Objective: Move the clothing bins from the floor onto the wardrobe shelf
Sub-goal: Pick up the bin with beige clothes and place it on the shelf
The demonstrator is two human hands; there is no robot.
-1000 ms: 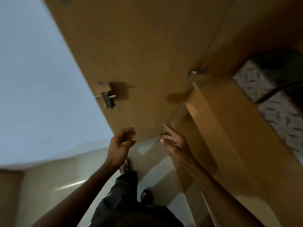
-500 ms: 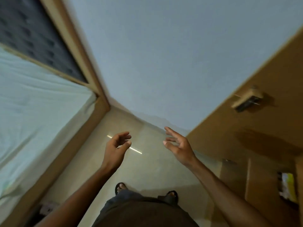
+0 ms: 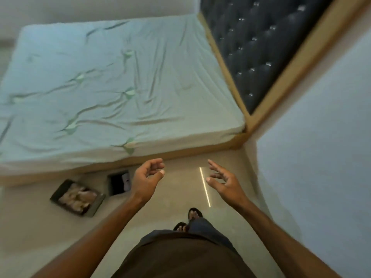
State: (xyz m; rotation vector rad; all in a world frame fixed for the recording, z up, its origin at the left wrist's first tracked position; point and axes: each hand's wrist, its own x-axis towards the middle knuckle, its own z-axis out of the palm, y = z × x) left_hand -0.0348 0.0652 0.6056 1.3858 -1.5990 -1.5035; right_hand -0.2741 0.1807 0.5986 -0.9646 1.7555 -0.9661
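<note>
Two dark clothing bins stand on the pale floor by the foot of the bed. The larger bin [image 3: 77, 198] holds light-coloured folded clothes. A smaller bin [image 3: 118, 182] beside it holds dark cloth and one white piece; my left wrist covers its right edge. My left hand [image 3: 148, 177] hovers above and just right of the small bin, fingers loosely curled, holding nothing. Further right, over bare floor, my right hand [image 3: 222, 180] has its fingers spread and is empty. The wardrobe is out of view.
A bed with a wrinkled pale green sheet [image 3: 112, 83] fills the upper left, edged by a wooden frame [image 3: 160, 155]. A dark tufted headboard [image 3: 261, 43] rises at the upper right. A blue-white wall [image 3: 321, 147] runs along the right. My sandalled feet [image 3: 188, 219] stand on the floor.
The view has swung from the wardrobe door and shelf, past the wall, round to the bed and the bins on the floor. Both hands stay raised and empty.
</note>
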